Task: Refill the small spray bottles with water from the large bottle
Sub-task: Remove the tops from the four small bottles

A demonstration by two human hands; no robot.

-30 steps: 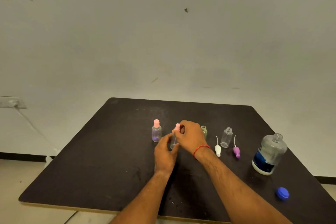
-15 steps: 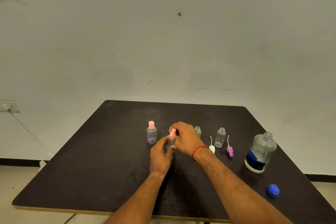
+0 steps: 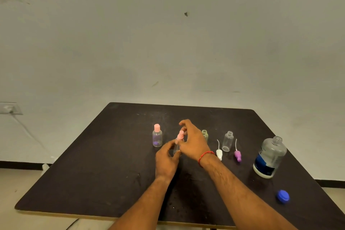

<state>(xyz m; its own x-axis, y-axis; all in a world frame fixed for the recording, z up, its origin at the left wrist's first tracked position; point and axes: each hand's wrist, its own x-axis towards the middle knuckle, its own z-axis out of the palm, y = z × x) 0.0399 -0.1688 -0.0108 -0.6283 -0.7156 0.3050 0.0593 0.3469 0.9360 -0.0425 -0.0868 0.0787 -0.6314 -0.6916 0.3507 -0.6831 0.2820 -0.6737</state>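
Note:
My left hand (image 3: pixel 166 160) grips the body of a small clear spray bottle (image 3: pixel 177 145) that stands on the dark table (image 3: pixel 104 164). Its pink spray head (image 3: pixel 180 134) sits on top. My right hand (image 3: pixel 193 139) hovers just beside that head with fingers spread, no longer pinching it. The large clear bottle with a blue label (image 3: pixel 268 157) stands uncapped at the right. Its blue cap (image 3: pixel 283 196) lies near the front right edge. A greenish small bottle (image 3: pixel 205 134) and a clear small bottle (image 3: pixel 227 141) stand open behind my right wrist.
A capped small bottle with a pink cap (image 3: pixel 157 136) stands left of my hands. A white spray head (image 3: pixel 219 152) and a purple spray head (image 3: pixel 237 155) lie on the table between the open bottles and the large bottle. A wall rises behind the table.
My right hand has let go of the pink spray head and opened its fingers above it. My left hand keeps hold of the small bottle.

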